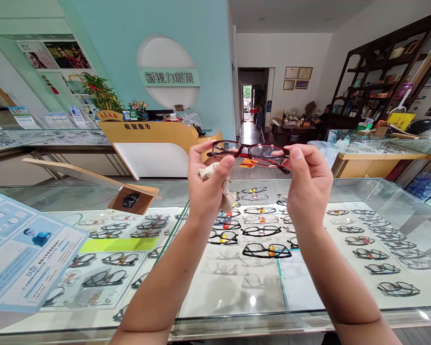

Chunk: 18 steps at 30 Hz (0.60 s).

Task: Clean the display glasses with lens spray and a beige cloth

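Note:
Both hands hold up a pair of dark red-framed eyeglasses [250, 149] above the glass display case. My left hand [209, 177] grips the left end of the frame between thumb and fingers. A crumpled cream cloth [227, 194] is tucked in that same hand and hangs below the thumb. My right hand [308, 179] pinches the right end of the frame near the hinge. The temples are folded behind the lenses, and an orange tag [247, 163] shows just under the bridge.
Under my arms, the glass display case [233, 310] holds rows of eyeglasses [266, 250]. A blue leaflet stand [28, 254] and a tilted wooden-framed mirror [93, 173] stand at left. Beyond are a yellow and white counter [147, 153], dark shelves [377, 81] and a seated person [323, 117].

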Each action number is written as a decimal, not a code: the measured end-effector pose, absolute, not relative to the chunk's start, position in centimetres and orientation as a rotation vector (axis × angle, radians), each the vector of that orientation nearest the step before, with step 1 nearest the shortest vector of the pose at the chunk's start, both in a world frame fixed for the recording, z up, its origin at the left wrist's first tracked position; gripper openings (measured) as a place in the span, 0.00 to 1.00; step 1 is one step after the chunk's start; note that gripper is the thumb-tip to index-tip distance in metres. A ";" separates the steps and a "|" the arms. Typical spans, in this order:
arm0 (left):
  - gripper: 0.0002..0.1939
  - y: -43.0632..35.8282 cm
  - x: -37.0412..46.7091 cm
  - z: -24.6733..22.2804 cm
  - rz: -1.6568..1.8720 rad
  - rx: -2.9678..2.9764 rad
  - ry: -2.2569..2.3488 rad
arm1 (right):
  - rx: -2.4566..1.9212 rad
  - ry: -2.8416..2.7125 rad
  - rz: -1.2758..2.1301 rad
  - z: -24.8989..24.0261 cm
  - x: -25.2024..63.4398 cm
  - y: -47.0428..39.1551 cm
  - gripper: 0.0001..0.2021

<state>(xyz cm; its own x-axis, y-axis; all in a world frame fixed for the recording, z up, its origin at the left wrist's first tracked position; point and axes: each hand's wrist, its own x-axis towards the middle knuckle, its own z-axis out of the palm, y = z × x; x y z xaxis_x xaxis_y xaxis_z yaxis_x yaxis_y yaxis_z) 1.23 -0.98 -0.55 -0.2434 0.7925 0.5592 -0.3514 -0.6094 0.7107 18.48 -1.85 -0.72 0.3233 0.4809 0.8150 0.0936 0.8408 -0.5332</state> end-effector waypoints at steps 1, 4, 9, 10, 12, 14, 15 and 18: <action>0.34 -1.0 1.2 -0.4 1.885 1.204 0.572 | -0.537 -1.256 0.259 -0.8 18.7 -1.7 0.14; 0.32 -0.9 0.9 0.1 1.694 1.122 0.522 | -0.482 -1.395 0.228 -0.6 19.5 -1.4 0.13; 0.27 -0.8 0.5 0.6 1.272 1.085 0.450 | -0.463 -1.713 0.085 0.3 20.3 -1.7 0.10; 0.26 -0.8 0.5 0.6 1.203 1.066 0.439 | -0.467 -1.749 0.040 0.4 20.3 -1.8 0.10; 0.26 -0.9 0.7 0.4 1.101 1.014 0.412 | -0.463 -1.800 -0.037 0.4 20.3 -1.8 0.08; 0.26 -1.0 0.9 0.1 1.041 0.946 0.391 | -0.441 -1.819 -0.085 0.3 20.2 -1.7 0.07; 0.26 -1.0 1.0 0.0 1.019 0.914 0.389 | -0.426 -1.816 -0.099 0.2 20.2 -1.6 0.07; 0.30 -1.0 1.0 -0.3 0.971 0.844 0.402 | -0.401 -1.802 -0.117 0.0 20.1 -1.4 0.07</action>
